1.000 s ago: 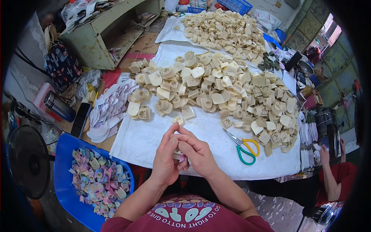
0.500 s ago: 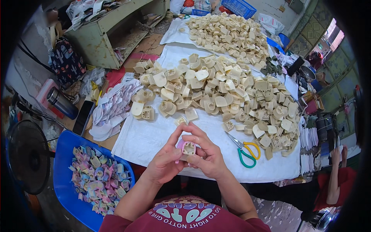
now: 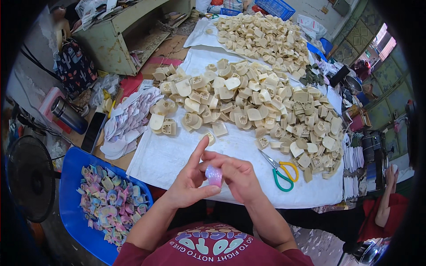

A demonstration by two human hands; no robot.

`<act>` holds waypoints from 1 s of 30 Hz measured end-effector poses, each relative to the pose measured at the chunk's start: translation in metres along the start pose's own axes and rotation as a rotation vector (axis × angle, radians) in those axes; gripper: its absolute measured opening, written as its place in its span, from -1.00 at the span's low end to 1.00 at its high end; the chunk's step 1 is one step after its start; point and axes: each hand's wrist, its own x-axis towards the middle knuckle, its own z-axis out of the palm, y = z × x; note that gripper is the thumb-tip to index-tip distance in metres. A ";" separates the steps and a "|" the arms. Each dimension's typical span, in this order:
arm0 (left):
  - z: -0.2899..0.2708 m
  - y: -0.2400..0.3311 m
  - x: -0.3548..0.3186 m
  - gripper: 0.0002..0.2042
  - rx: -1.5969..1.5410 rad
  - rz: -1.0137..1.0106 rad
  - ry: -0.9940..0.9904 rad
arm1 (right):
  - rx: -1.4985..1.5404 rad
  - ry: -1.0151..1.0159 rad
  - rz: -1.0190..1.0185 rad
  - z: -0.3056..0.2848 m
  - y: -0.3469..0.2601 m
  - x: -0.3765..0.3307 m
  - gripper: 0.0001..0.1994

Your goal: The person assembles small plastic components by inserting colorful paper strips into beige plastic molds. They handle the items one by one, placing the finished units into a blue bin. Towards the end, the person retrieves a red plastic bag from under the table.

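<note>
One glittery pink-lilac curved piece [image 3: 214,175], left of green-and-yellow-handled metal scissors [image 3: 276,166], pinched in right hand [image 3: 242,179]; left hand [image 3: 188,184] half-spread, thumb at piece's edge, grip unclear, maybe steadying; scissors likely kept handy.

The white-sheeted table [image 3: 155,155] bears scissors [image 3: 276,166] and 2 heaps of beige pieces [image 3: 254,114].
</note>
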 end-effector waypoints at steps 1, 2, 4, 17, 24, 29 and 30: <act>-0.003 0.004 0.000 -0.02 0.185 0.063 -0.034 | 0.054 0.095 0.037 -0.004 -0.001 0.000 -0.70; -0.005 0.006 0.000 -0.03 0.368 0.123 -0.062 | 0.107 0.190 0.081 -0.007 -0.001 0.000 -0.70; -0.011 0.013 0.009 -0.08 0.839 0.230 -0.124 | 0.028 0.174 0.240 -0.013 -0.004 -0.004 -0.69; -0.014 0.021 0.006 -0.52 1.280 0.177 -0.076 | -0.363 0.078 0.186 -0.009 -0.019 -0.005 -0.79; -0.001 0.002 0.008 -0.61 1.172 0.123 0.217 | -0.561 0.148 -0.067 0.001 -0.009 -0.001 -0.76; 0.007 -0.010 0.015 -0.63 1.171 0.185 0.371 | -0.520 0.240 -0.073 0.001 -0.005 0.002 -0.75; 0.008 -0.012 0.016 -0.64 1.195 0.172 0.402 | -0.543 0.268 -0.092 0.004 -0.001 0.003 -0.75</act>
